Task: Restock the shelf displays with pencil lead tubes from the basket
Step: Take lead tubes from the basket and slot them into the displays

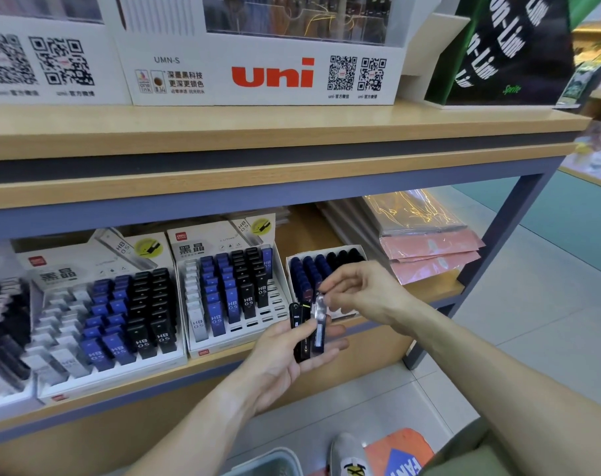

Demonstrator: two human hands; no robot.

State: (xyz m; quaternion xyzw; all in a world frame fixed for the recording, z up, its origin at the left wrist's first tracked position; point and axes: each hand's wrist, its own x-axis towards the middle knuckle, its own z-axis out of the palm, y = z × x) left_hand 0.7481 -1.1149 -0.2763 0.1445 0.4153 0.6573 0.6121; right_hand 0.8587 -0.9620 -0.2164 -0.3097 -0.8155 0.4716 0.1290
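My left hand (285,359) holds a small bunch of pencil lead tubes (307,331), black and clear ones, upright in its palm and fingers. My right hand (357,290) reaches in from the right and pinches the top of the clear tube (319,305) in that bunch. Both hands hover in front of the lower shelf. Behind them stands a white display tray (237,290) of HB 0.5 tubes with empty slots at its front right. A small box (323,266) of blue and black tubes sits just behind my right hand. The basket (268,463) shows at the bottom edge.
Another full display tray (113,321) stands to the left, with more tubes at the far left (3,324). Pink plastic-wrapped packs (429,249) lie on the shelf's right end. The upper shelf board (257,156) overhangs closely, carrying a white uni pen display (271,77). My shoe (350,455) is on the floor.
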